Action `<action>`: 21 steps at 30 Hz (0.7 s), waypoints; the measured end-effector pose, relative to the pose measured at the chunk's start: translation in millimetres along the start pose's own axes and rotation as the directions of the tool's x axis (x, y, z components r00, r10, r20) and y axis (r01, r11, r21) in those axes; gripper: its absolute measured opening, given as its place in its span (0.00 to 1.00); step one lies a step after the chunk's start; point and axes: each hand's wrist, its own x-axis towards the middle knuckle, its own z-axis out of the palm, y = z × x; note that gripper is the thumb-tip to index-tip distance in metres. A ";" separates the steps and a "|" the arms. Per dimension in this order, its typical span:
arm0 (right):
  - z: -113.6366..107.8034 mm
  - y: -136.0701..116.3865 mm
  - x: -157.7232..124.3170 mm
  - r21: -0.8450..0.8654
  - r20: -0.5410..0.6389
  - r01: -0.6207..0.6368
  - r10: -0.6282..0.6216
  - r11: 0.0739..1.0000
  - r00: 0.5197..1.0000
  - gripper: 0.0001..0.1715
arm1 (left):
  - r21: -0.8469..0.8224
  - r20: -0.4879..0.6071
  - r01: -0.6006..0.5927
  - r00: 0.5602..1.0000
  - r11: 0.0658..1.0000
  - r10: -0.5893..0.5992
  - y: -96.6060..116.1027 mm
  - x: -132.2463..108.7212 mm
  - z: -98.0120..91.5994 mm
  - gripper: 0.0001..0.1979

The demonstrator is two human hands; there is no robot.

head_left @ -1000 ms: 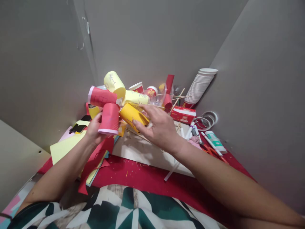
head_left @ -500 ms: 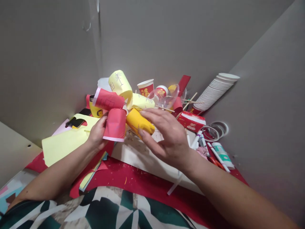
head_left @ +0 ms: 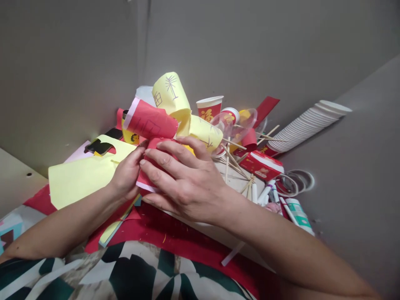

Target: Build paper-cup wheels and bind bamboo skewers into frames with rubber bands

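Observation:
A cluster of paper-covered cups is joined side by side in front of me. My left hand (head_left: 126, 175) grips the lower red paper-covered cup (head_left: 153, 145) from its left side. Across the front of that same cup lies my right hand (head_left: 190, 183), fingers wrapped over it and thumb underneath, hiding most of it. Above sits another red cup (head_left: 150, 118) with pen drawings and a pink rim. Two pale yellow cups, an upper one (head_left: 170, 96) with a drawn palm tree and a right one (head_left: 206, 132), adjoin it. Only a sliver of the orange-yellow cup (head_left: 189, 148) shows behind my fingers.
A leaning stack of white paper cups (head_left: 308, 125) rests against the right wall. Wooden sticks (head_left: 233, 160), a red packet (head_left: 261, 166), tape rolls (head_left: 296, 182) and a green-white bottle (head_left: 300, 214) lie at right. Yellow paper sheets (head_left: 81, 179) cover the left.
My right hand has left the orange-yellow cup and moved left and down onto the lower red cup. My left hand still holds on. The view has shifted slightly.

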 end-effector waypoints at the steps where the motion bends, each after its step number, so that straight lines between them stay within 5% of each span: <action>1: 0.0 0.1 -1.4 0.001 0.004 -0.002 0.002 1.000 1.000 0.26 | -0.017 -0.007 0.018 1.000 1.000 -0.019 1.0 -1.0 1.6 0.10; 7: 6.1 0.3 -6.0 -0.026 0.009 0.019 -0.019 0.999 1.000 0.28 | -0.040 -0.055 0.103 0.993 0.994 -0.105 -1.2 0.0 3.4 0.10; 12: 1.3 4.1 -9.0 0.106 -0.052 0.026 -0.020 0.994 0.998 0.28 | -0.082 -0.039 0.064 0.997 0.995 -0.068 5.1 1.9 5.6 0.13; 18: -42.7 24.0 -15.0 0.357 -0.161 -0.106 0.173 0.928 0.972 0.22 | -0.117 0.048 0.201 0.979 0.973 -0.196 15.6 4.2 1.5 0.21; 21: -68.2 2.9 -34.5 0.521 0.001 -0.258 0.302 0.814 0.953 0.27 | -0.145 0.114 0.227 0.971 0.963 -0.211 16.0 7.7 -3.5 0.21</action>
